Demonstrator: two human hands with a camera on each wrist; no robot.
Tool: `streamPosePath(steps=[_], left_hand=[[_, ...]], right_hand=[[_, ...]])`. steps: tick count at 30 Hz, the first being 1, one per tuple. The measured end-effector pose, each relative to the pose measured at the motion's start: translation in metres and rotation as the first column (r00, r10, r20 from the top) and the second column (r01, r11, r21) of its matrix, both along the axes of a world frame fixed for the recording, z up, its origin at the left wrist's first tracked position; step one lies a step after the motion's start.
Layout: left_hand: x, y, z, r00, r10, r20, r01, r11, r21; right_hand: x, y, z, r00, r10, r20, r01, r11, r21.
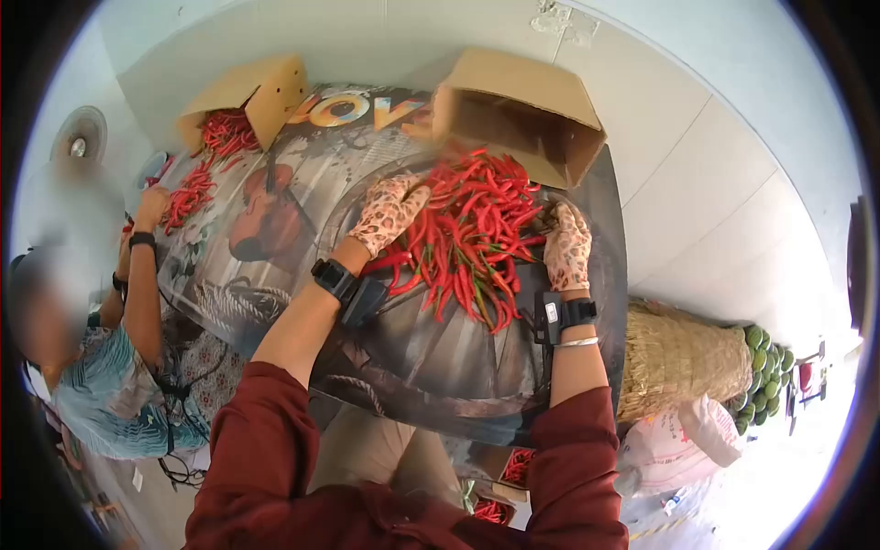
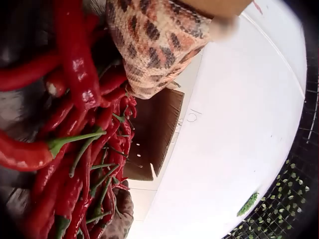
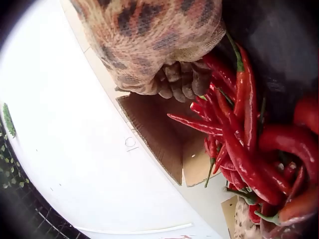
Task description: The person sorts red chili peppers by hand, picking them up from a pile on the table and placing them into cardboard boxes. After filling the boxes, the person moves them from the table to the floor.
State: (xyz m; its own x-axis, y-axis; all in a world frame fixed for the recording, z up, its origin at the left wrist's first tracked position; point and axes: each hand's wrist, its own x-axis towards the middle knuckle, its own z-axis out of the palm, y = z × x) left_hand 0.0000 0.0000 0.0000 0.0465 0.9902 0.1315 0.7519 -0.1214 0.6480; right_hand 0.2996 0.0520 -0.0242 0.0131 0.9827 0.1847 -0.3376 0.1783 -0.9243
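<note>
A heap of red chili peppers [image 1: 472, 234], several with green stems, lies on the patterned table. At its left side, my left hand [image 1: 392, 209] in a leopard-print glove reaches onto the peppers. In the left wrist view the glove [image 2: 154, 47] hides those fingertips, so I cannot tell whether they grip a pepper. My right hand [image 1: 566, 246], gloved alike, is at the heap's right edge. In the right wrist view its dark-tipped fingers [image 3: 175, 82] are curled in against chili peppers [image 3: 224, 82], which run under the palm.
Behind the heap a cardboard box [image 1: 522, 82] lies with its opening towards me. Another box [image 1: 284, 96] spills peppers at the far left, where a second person [image 1: 115, 394] handles some. Boxes of peppers [image 1: 495, 511] sit below the table. A sack [image 1: 678, 445] stands at the right.
</note>
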Motion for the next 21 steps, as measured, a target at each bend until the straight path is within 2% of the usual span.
streamPosePath(steps=[2,3,5,9,10,11,13,14,15,16,17,19,20,21], left_hand=[[0.006,-0.008,-0.004,0.998,-0.006,0.059,-0.008,0.975,0.223],[0.002,-0.020,-0.013,0.997,0.006,0.079,-0.023,0.977,0.211],[-0.004,-0.031,-0.017,0.996,0.081,-0.026,-0.067,0.936,0.344],[-0.018,-0.062,0.005,0.996,0.072,0.043,-0.083,0.930,0.357],[-0.021,-0.075,0.003,0.995,0.080,-0.062,-0.045,0.898,0.438],[-0.021,-0.086,0.002,0.994,0.084,-0.068,-0.047,0.901,0.432],[-0.013,-0.118,0.026,0.973,0.091,0.210,-0.103,0.994,0.047],[-0.009,-0.132,0.029,0.974,0.094,0.207,-0.104,0.994,0.038],[-0.006,-0.145,0.031,1.000,0.013,-0.002,-0.013,0.998,0.065],[-0.006,-0.158,0.029,0.975,-0.064,-0.212,0.079,0.995,0.063],[-0.006,-0.160,0.025,0.964,-0.088,-0.251,0.092,0.996,0.004],[-0.008,-0.162,0.010,0.963,-0.105,-0.248,0.107,0.994,-0.004],[-0.005,-0.165,0.010,0.965,-0.090,-0.247,0.091,0.996,-0.007],[0.005,-0.164,0.023,0.955,-0.095,-0.281,0.069,0.992,-0.102]], right_hand=[[0.000,-0.001,0.009,0.986,0.034,-0.165,-0.032,0.999,0.012],[-0.004,-0.008,0.007,0.988,0.043,-0.146,-0.043,0.999,0.000],[-0.008,-0.012,0.005,0.977,-0.016,-0.213,0.008,0.999,-0.038],[-0.004,-0.005,0.006,0.983,0.016,-0.182,-0.012,1.000,0.020],[-0.003,-0.006,0.006,0.986,0.023,-0.168,-0.019,1.000,0.022],[-0.003,-0.004,0.003,0.985,0.026,-0.173,-0.024,1.000,0.015],[-0.002,0.003,-0.008,0.999,-0.031,0.040,0.024,0.986,0.166],[-0.001,0.004,-0.011,1.000,-0.022,0.005,0.021,0.986,0.164],[0.003,0.004,-0.010,1.000,-0.021,0.003,0.021,0.988,0.155],[0.007,0.001,-0.011,0.832,-0.307,0.462,0.087,0.895,0.438],[0.010,0.001,-0.007,0.409,-0.615,0.674,-0.029,0.730,0.683],[0.016,0.009,-0.018,0.434,-0.581,0.688,-0.035,0.753,0.658],[0.020,0.014,-0.023,0.494,-0.553,0.671,-0.015,0.766,0.643],[0.018,0.018,-0.025,0.552,-0.528,0.646,0.005,0.776,0.630]])
